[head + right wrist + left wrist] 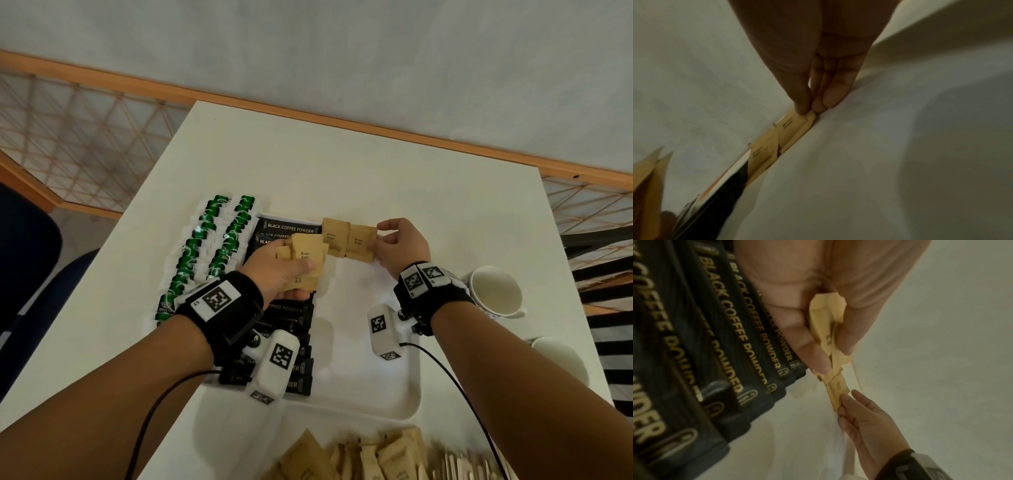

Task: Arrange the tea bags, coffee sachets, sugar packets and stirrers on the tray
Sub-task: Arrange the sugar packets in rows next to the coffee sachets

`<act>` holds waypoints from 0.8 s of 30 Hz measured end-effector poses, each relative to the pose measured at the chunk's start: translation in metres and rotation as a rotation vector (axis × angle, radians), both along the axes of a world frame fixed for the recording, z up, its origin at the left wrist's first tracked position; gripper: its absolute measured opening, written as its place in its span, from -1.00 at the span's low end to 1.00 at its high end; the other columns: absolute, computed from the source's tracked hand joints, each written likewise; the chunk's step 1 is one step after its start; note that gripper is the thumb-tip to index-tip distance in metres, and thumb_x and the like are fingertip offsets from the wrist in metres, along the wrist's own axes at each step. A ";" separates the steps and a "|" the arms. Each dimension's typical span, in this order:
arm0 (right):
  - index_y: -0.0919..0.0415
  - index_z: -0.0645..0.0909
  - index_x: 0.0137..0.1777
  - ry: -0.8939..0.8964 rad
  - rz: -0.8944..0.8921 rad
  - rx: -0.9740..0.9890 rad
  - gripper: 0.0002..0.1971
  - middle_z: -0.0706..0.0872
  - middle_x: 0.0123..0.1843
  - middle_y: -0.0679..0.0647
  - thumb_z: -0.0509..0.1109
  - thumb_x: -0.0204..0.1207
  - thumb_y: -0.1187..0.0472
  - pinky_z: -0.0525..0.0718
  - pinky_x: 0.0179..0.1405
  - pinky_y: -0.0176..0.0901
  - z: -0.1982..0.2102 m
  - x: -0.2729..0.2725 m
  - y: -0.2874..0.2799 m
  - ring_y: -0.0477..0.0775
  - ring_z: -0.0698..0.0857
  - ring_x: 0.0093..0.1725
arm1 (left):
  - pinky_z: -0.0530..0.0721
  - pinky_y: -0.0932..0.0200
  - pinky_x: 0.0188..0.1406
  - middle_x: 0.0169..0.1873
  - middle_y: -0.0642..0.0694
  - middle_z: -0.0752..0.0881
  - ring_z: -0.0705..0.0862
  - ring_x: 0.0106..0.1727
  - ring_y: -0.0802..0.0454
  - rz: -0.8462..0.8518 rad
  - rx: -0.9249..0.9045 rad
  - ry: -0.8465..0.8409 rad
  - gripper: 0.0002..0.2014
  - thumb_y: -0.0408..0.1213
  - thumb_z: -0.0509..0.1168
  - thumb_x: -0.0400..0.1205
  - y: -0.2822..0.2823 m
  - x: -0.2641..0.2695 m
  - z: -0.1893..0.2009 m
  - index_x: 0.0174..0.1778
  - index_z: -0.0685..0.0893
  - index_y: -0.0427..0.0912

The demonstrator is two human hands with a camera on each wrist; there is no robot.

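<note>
Fingers of the right hand [404, 246] pinch one brown paper sugar packet [360, 242] at the white plastic tray [394, 407]; the left hand [281, 270] grips several more [306, 255].

It looks like an office or hotel refreshment corner. A white table [342, 171] stands against a plain wall with a wooden rail [308, 113]. On the table, a tray [394, 394] holds coffee sachets [291, 228]; white cups [496, 291] sit beside the tray.
</note>
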State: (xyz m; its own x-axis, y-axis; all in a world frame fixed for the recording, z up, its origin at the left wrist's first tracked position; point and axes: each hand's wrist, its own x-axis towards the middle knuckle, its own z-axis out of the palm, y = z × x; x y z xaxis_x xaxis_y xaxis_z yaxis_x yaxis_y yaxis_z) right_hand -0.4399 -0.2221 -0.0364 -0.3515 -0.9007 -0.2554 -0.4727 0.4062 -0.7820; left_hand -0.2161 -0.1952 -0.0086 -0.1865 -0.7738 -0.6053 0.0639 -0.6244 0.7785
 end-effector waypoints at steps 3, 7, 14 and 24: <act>-0.05 0.54 0.02 0.001 -0.015 -0.017 -0.79 0.71 -0.24 0.04 0.45 0.44 0.19 0.73 -0.07 0.02 0.001 -0.002 0.004 0.14 0.75 -0.16 | 0.74 0.13 -0.52 0.03 -0.20 0.75 0.76 -0.22 -0.10 -0.020 -0.009 -0.017 -0.56 -0.41 0.47 0.50 0.000 0.000 0.000 0.30 0.56 -0.21; -0.12 0.60 -0.07 -0.046 -0.023 -0.120 -0.94 0.74 -0.19 0.03 0.40 0.50 0.08 0.74 -0.03 0.10 0.008 0.007 0.016 0.09 0.75 -0.15 | 0.71 0.16 -0.55 0.06 -0.24 0.76 0.76 -0.24 -0.11 -0.042 -0.015 -0.038 -0.51 -0.41 0.50 0.47 0.001 -0.002 0.000 0.31 0.57 -0.19; 0.13 0.70 0.02 -0.331 0.272 -0.032 -0.80 0.75 -0.22 -0.04 0.40 0.54 0.03 0.68 -0.27 -0.25 0.030 0.050 0.041 -0.10 0.69 -0.30 | 0.64 0.22 -0.53 -0.02 -0.19 0.78 0.77 -0.20 -0.03 -0.086 -0.053 -0.050 -0.56 -0.37 0.56 0.41 0.007 -0.006 0.005 0.20 0.64 -0.18; 0.08 0.76 -0.11 -0.314 -0.019 0.009 -0.90 0.81 -0.24 0.13 0.43 0.52 0.11 0.75 -0.20 -0.12 0.019 0.028 0.026 0.02 0.74 -0.32 | 0.77 0.16 -0.42 0.07 -0.27 0.61 0.67 -0.10 -0.16 0.088 -0.001 0.022 -0.64 -0.61 0.19 0.60 0.000 0.011 0.013 0.26 0.54 -0.22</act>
State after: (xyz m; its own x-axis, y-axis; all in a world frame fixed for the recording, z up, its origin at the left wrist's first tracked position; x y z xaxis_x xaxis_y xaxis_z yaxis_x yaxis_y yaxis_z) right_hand -0.4119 -0.1964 -0.0178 -0.2713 -0.8918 -0.3621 -0.2011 0.4204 -0.8848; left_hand -0.2054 -0.1956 0.0048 -0.1311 -0.7882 -0.6012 0.1357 -0.6150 0.7767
